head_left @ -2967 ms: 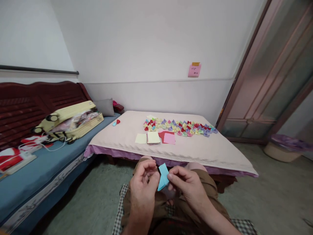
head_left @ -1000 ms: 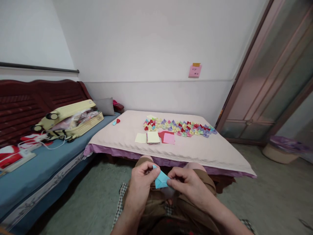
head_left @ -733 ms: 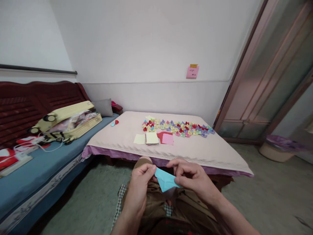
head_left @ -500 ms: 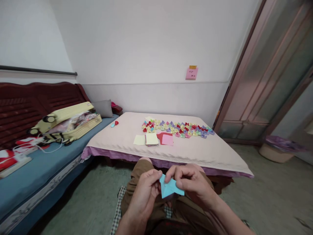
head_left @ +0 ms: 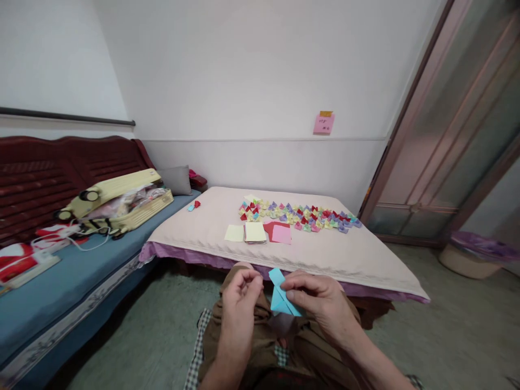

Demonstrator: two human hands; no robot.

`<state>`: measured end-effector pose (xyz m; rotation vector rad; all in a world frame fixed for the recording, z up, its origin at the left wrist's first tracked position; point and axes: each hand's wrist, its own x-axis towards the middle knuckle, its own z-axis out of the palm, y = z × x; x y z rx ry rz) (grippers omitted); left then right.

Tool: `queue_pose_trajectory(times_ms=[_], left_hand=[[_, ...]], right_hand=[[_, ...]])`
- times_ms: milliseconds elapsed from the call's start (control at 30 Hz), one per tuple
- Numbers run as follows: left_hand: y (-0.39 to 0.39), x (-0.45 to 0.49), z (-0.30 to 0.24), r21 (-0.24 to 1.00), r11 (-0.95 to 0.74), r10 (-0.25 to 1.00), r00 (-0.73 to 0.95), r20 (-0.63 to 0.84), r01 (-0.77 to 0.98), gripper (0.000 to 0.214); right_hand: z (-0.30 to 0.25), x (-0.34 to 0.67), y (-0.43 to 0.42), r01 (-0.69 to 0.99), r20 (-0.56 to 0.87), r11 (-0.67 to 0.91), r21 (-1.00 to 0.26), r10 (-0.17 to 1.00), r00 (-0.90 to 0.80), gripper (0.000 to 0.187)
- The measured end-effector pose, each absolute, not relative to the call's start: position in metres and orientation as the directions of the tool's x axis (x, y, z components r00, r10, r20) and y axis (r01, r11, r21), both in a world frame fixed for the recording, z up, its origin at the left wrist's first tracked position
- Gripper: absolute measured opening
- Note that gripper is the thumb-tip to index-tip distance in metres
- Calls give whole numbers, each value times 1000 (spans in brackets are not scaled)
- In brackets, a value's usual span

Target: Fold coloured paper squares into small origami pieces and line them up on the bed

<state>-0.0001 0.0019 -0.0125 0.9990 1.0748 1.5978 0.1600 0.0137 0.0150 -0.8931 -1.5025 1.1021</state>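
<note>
My right hand (head_left: 317,303) pinches a light blue folded paper piece (head_left: 280,295) over my lap. My left hand (head_left: 239,300) sits just left of the paper with its fingers curled in a pinch, apart from the blue piece by a small gap. Ahead stands a low table with a pale cloth (head_left: 203,227). On it lie flat paper squares: yellow (head_left: 234,233), a stack (head_left: 255,232), red and pink (head_left: 281,234). Behind them several small folded paper shapes (head_left: 298,214) in many colours lie in rows.
A blue-cushioned wooden sofa (head_left: 60,281) at left carries an open yellow suitcase (head_left: 117,203) and a red-white bag (head_left: 24,260). Two small folded pieces (head_left: 194,206) lie at the table's far left corner. A sliding door (head_left: 450,135) and a lined bin (head_left: 471,252) stand at right.
The blue paper has been turned and refolded between both hands. My left hand has let go of it; my right hand keeps hold. The view shifted slightly.
</note>
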Motion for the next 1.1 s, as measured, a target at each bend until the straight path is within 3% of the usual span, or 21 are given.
queue_pose_trajectory(times_ms=[233,433,733,833,1100], left_hand=[[-14,7,-9,923,-383,881,-314,353,-36,19],[-13,4,-10,895,-434,810,-390,438,105,17],[-13,7,-10,922,-385,852,-370,369,32,17],[-12,6,-8,921,-377,844,-374,384,95,1],[-14,3,-2,898,-356,847,-318,427,257,11]], right_hand=[[14,151,4,82,435,455,-887,882,-180,11],[7,148,3,148,514,552,-821,826,-232,13],[6,145,4,154,559,599,-786,794,-238,13],[5,143,1,203,582,616,-761,787,-204,13],[0,139,-4,277,689,721,-636,691,-218,15]])
